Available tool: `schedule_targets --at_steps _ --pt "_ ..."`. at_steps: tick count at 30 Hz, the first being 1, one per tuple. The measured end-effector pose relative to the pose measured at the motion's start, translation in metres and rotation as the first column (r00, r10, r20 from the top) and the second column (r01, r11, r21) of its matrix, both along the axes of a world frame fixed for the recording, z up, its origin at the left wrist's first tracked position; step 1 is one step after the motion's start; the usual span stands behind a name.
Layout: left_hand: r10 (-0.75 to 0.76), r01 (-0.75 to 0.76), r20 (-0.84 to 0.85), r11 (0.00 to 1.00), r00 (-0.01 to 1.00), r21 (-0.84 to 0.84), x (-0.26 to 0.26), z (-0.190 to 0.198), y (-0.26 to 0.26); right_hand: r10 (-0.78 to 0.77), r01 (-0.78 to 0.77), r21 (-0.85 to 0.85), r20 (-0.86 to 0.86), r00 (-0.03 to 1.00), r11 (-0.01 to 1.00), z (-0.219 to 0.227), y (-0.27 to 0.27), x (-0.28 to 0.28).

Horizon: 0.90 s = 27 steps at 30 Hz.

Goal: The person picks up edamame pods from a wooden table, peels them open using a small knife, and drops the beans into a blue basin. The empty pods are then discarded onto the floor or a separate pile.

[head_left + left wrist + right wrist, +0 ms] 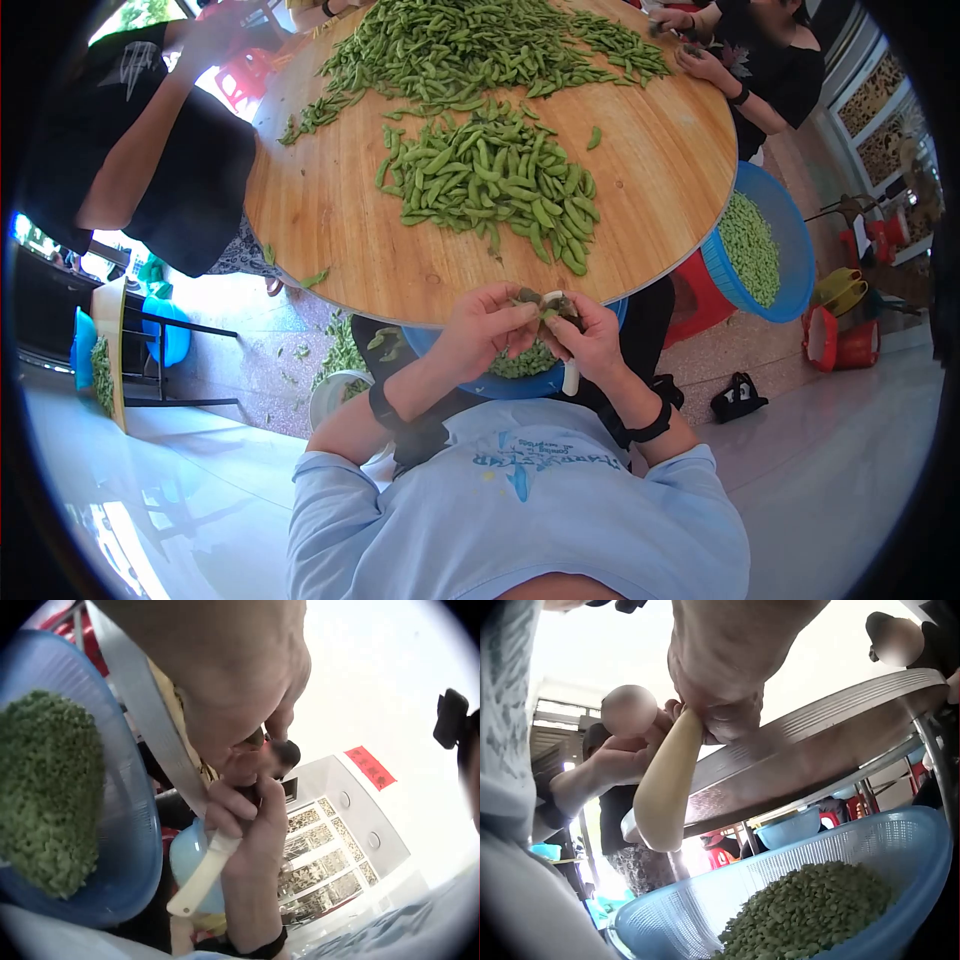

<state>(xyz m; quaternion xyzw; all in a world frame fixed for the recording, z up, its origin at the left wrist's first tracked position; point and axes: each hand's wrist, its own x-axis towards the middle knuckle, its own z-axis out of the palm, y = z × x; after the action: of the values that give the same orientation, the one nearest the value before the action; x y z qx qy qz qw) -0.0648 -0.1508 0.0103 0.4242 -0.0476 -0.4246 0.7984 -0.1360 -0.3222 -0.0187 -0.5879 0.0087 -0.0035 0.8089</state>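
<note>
A pale-blue shirt (520,500) is lying nearest the head camera. Beyond it, the left hand (487,322) is pinching a greenish-brown pod (562,306) just past the table edge, fingers clamped on it; the right hand (588,337) is meeting it there, fingers curling round a white handle (571,378), its far end hidden. Judgement: pod should be handling light, pliant and a little slippery, its beans bruising easily; best hold probably at the ends, fingertips only. Handle is looking stiff and smooth. Containers: a blue colander (922,836) is sitting below the hands, holding a mound of shelled beans (810,907); a blue basin (795,235) to the right is holding more. A white bucket (322,402) is standing at left, contents unclear.
</note>
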Motion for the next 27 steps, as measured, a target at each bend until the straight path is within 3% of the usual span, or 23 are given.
schedule_targets --at_steps 6,10,12,13,15,16,18,21,25,27 --pt "0.000 -0.027 -0.163 0.986 0.987 -0.163 -0.013 -0.010 0.002 0.046 -0.045 -0.014 0.006 0.999 0.999 0.004 -0.003 -0.002" --pt "0.022 -0.055 -0.172 0.981 0.985 -0.187 -0.014 -0.015 0.001 0.094 -0.092 0.057 -0.027 0.995 0.994 0.009 -0.006 -0.003" --pt "0.026 -0.026 0.054 1.000 0.998 0.003 -0.015 -0.017 0.004 0.042 -0.043 -0.211 -0.007 0.999 0.977 0.010 -0.004 -0.008" --pt "0.029 -0.029 0.052 1.000 0.998 0.001 -0.016 -0.017 0.004 0.046 -0.046 -0.213 -0.008 0.999 0.976 0.013 -0.005 -0.009" --pt "0.091 -0.120 0.362 0.991 0.928 0.060 -0.017 -0.013 0.003 0.047 -0.032 -0.483 0.018 0.999 0.875 0.022 -0.006 -0.011" --pt "0.092 -0.122 0.360 0.991 0.928 0.060 -0.016 -0.009 0.004 0.048 -0.034 -0.482 0.017 0.999 0.875 0.020 -0.007 -0.012" --pt "0.121 -0.160 0.299 0.981 0.947 0.110 -0.013 0.000 0.009 0.114 -0.021 -0.630 0.107 0.988 0.776 0.014 -0.007 -0.015" --pt "0.021 -0.082 0.311 0.979 0.950 0.184 -0.012 -0.001 0.014 0.084 -0.022 -0.599 0.076 0.994 0.801 0.018 -0.003 -0.014" --pt "0.034 -0.087 0.223 0.968 0.974 0.235 -0.013 -0.003 0.011 0.149 -0.048 -0.609 0.116 0.982 0.792 0.035 -0.005 -0.016" --pt "-0.042 -0.049 0.262 0.943 0.964 0.330 -0.015 0.003 0.013 0.184 -0.111 -0.511 0.094 0.978 0.852 0.037 -0.005 -0.018"
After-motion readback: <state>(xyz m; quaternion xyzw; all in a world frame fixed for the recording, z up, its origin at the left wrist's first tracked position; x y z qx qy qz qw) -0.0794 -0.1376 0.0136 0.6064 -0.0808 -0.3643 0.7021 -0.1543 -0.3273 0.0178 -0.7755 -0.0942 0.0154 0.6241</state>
